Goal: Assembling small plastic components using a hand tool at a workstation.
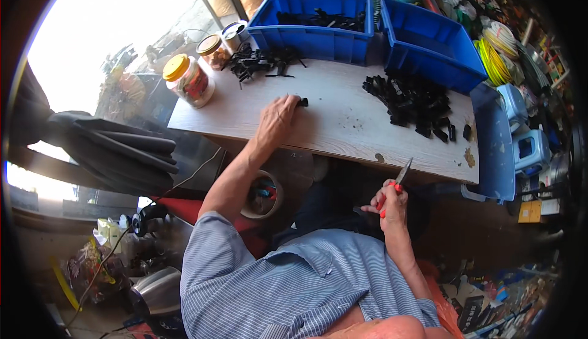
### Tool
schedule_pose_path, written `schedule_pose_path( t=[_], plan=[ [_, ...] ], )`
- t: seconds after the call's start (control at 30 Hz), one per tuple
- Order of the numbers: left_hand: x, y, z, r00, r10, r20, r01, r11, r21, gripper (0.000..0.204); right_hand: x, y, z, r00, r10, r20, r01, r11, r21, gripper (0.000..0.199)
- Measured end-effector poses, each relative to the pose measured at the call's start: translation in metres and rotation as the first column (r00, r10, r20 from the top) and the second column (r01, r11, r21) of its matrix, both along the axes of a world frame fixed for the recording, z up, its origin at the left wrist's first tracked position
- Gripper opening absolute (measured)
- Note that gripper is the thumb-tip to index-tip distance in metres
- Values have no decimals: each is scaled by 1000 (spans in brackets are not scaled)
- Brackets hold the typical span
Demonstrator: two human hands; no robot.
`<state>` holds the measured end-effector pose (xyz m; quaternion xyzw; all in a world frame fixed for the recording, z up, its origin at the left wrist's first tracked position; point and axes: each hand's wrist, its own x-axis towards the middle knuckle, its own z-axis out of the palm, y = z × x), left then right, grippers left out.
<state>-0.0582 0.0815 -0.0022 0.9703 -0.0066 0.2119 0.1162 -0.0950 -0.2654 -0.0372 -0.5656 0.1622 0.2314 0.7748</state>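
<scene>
My left hand point(277, 120) rests on the white tabletop with its fingers closed on a small black plastic part point(303, 102), whose end pokes out past the fingertips. Just off the table's front edge, my right hand point(393, 207) grips red-handled scissors point(403, 172), their pointed metal blades directed up and toward the table. A loose heap of black plastic parts point(416, 101) lies on the right of the table. Farther back on the left is a tangled pile of thin black pieces point(260, 62).
Two blue bins stand at the back: the left bin point(312, 37) holds black pieces, the right bin point(429, 54) sits behind the heap. Jars point(190, 85) line the table's left end. A round bin point(269, 210) stands below, and a stool point(530, 152) is at right.
</scene>
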Motion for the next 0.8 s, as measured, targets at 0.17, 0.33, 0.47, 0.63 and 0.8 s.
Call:
schedule_pose_path(
  t=[0.17,0.33,0.47,0.63,0.8],
  plan=[
    [-40,-98,10,900,-408,-153,-4,342,-940,21,5,12,17,982,94,163,-103,994,45,19],
    [-41,-143,3,672,-686,-277,-340,46,-939,21,9,9,29,953,143,266,-136,990,-44,21],
    [-33,-150,-11,555,-781,-284,-574,-113,-811,16,5,1,26,975,99,200,-99,995,-7,16],
    [-32,-151,-27,536,-815,-221,-615,-197,-763,24,4,-6,10,971,166,172,-175,984,41,15],
    [-46,-156,-26,668,-730,-143,-601,-417,-682,42,2,0,22,974,129,187,-138,990,37,16]
  ],
)
